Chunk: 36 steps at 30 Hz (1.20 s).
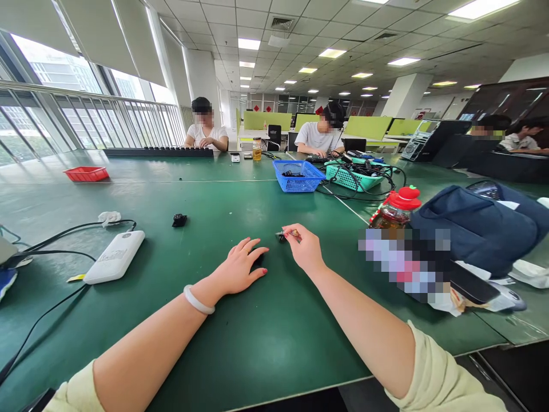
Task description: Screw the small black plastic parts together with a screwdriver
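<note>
My left hand point(241, 267) lies over the green tabletop point(266, 320) with its fingers spread, a white bangle on the wrist. Under its palm is a dark patch, and I cannot tell if it is shadow or a thing. My right hand point(305, 247) is closed in a pinch, thumb against fingertips. Between them sticks out a small dark piece point(280, 235) with a light edge, too small to name. Beyond my left hand sits a crumpled black item point(179, 220), apart from both hands.
To the left lie a white power bank point(115, 257) with black cables and a red tray point(87, 174). Further off stand a blue basket point(298, 177) and a green basket point(354, 176) of cables. A red-lidded jar point(397, 209) and navy bag point(467, 229) are right. Co-workers sit across the table.
</note>
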Motion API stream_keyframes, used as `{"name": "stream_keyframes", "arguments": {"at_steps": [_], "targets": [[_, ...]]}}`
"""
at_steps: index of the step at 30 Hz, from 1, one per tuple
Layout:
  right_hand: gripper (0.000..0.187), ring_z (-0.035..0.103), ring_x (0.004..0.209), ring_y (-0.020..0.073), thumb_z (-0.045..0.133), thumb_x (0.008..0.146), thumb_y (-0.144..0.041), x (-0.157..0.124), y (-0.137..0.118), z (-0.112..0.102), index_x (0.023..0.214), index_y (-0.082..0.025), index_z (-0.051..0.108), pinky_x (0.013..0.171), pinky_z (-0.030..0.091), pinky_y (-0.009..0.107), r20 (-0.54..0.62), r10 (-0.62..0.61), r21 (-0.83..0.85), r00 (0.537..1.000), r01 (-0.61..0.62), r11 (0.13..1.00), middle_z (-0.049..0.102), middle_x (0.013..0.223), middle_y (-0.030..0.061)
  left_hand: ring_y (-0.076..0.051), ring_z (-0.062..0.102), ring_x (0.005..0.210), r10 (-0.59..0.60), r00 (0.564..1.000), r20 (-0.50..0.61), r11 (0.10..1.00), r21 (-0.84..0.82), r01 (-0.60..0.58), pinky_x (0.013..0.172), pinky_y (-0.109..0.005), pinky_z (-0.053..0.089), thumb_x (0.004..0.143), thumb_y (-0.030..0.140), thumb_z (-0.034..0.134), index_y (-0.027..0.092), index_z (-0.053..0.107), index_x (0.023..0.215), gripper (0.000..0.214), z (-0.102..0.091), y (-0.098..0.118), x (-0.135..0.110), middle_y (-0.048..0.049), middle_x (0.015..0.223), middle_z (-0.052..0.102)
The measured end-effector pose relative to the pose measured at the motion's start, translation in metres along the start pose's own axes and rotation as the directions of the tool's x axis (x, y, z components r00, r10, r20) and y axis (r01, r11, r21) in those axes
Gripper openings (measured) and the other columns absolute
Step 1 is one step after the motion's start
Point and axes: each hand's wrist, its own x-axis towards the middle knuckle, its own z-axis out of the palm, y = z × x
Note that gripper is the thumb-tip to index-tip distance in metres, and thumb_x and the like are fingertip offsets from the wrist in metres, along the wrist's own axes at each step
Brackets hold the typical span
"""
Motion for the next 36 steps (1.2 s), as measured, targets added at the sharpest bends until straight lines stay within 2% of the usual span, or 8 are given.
{"name": "stream_keyframes", "arguments": {"at_steps": [5,9,11,15,21,25,31,36], "targets": [[0.01,0.069,0.077,0.0179,0.055,0.085,-0.024,-0.005,-0.006,0.003,0.084,-0.024,0.065,0.077,0.056,0.034,0.09,-0.055,-0.056,0.994,0.06,0.997,0.075,0.09,0.0024,-0.03,0.033,0.139,-0.036,0.997,-0.072,0.999,0.001,0.036,0.114,-0.054,0.029,0.092,0.043,0.05,0.025,0.052,0.131,0.044,0.001,-0.01,0.002,-0.0093,0.146,0.045],[0.016,0.068,0.075,0.0171,0.053,0.086,-0.019,-0.015,-0.023,0.004,0.085,-0.024,0.067,0.076,0.055,0.033,0.294,-0.234,-0.078,0.927,0.267,0.961,0.075,0.091,0.0021,-0.028,0.041,0.131,-0.089,0.985,-0.149,0.995,0.035,0.096,0.11,-0.052,0.034,0.091,0.035,0.051,0.023,0.056,0.122,0.034,0.0,-0.017,0.003,-0.0091,0.136,0.055],[0.016,0.068,0.077,0.0171,0.053,0.087,-0.02,-0.019,-0.03,0.004,0.088,-0.025,0.068,0.075,0.055,0.032,0.321,-0.27,-0.042,0.908,0.298,0.954,0.075,0.091,0.0017,-0.028,0.043,0.129,-0.119,0.977,-0.175,0.991,0.045,0.129,0.109,-0.051,0.036,0.09,0.031,0.05,0.023,0.056,0.12,0.032,-0.002,-0.019,0.004,-0.0089,0.132,0.057],[0.014,0.069,0.08,0.0185,0.053,0.089,-0.024,-0.016,-0.031,-0.001,0.089,-0.025,0.068,0.078,0.055,0.033,0.145,-0.259,-0.045,0.955,0.268,0.962,0.075,0.095,0.0029,-0.028,0.044,0.127,-0.156,0.972,-0.177,0.985,0.044,0.166,0.108,-0.05,0.036,0.086,0.023,0.05,0.021,0.055,0.121,0.035,-0.004,-0.019,0.004,-0.0087,0.13,0.058],[0.012,0.068,0.077,0.0201,0.054,0.084,-0.028,-0.002,-0.013,-0.008,0.083,-0.024,0.065,0.076,0.057,0.036,-0.084,-0.038,-0.058,0.996,0.034,0.998,0.073,0.085,0.0034,-0.029,0.044,0.127,-0.133,0.978,-0.162,0.99,0.03,0.139,0.109,-0.051,0.036,0.088,0.031,0.05,0.023,0.054,0.127,0.039,-0.005,-0.02,0.004,-0.0075,0.132,0.057],[0.009,0.066,0.069,0.0188,0.056,0.082,-0.028,-0.002,-0.014,-0.008,0.078,-0.023,0.062,0.07,0.057,0.033,-0.074,-0.012,-0.037,0.997,0.009,0.999,0.07,0.077,0.0024,-0.029,0.046,0.125,-0.124,0.978,-0.166,0.991,0.035,0.131,0.108,-0.05,0.036,0.089,0.03,0.048,0.023,0.056,0.126,0.039,-0.005,-0.02,0.004,-0.0075,0.131,0.058],[0.013,0.065,0.076,0.0202,0.05,0.087,-0.025,-0.001,-0.017,-0.015,0.084,-0.023,0.062,0.075,0.054,0.035,-0.159,-0.18,-0.199,0.971,0.148,0.969,0.07,0.083,0.0043,-0.029,0.046,0.124,-0.117,0.981,-0.158,0.992,0.027,0.122,0.107,-0.049,0.038,0.09,0.033,0.049,0.022,0.056,0.126,0.039,-0.006,-0.022,0.003,-0.0079,0.13,0.059],[0.014,0.063,0.072,0.0209,0.049,0.084,-0.02,0.001,-0.011,-0.015,0.083,-0.023,0.062,0.068,0.05,0.034,-0.016,-0.199,-0.331,0.98,0.183,0.926,0.068,0.077,0.0036,-0.031,0.045,0.126,-0.145,0.979,-0.143,0.989,0.016,0.148,0.106,-0.052,0.037,0.09,0.036,0.05,0.023,0.056,0.127,0.039,-0.006,-0.021,0.003,-0.008,0.13,0.059]]}}
